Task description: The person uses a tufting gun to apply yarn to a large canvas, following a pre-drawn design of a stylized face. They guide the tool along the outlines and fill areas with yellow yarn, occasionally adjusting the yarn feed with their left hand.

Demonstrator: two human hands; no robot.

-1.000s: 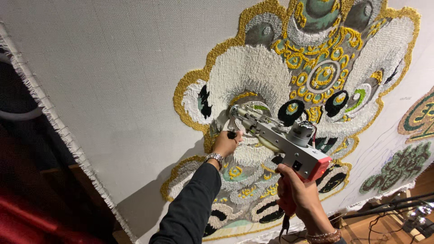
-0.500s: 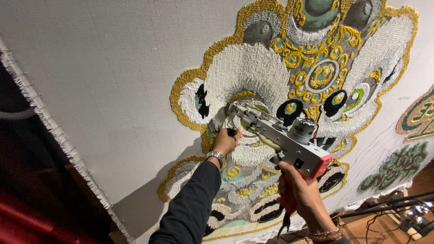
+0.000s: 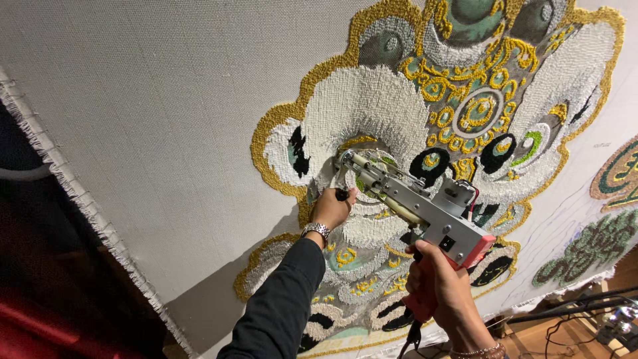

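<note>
A grey metal tufting gun [image 3: 425, 209] with a red grip is pressed nose-first against a stretched white cloth [image 3: 159, 100]. My left hand [image 3: 330, 207], with a dark sleeve and a metal wristwatch, grips the gun's black front handle. Around the red rear grip below the gun body my right hand [image 3: 442, 289] is closed, and a bracelet sits on its wrist. The gun's tip touches the cloth inside a tufted design [image 3: 458, 113] of white, gold, teal and black yarn, near a gold arc.
The cloth's frayed edge [image 3: 73, 193] runs diagonally at the left, with dark space and something red beyond it. More tufted green and gold shapes [image 3: 598, 242] lie at the right. A black cord [image 3: 412, 336] hangs from the gun. Dark rods and a wooden floor show at bottom right.
The gun's tip and both hands have shifted slightly along the cloth, upward and to the left in the design; both grips are unchanged.
</note>
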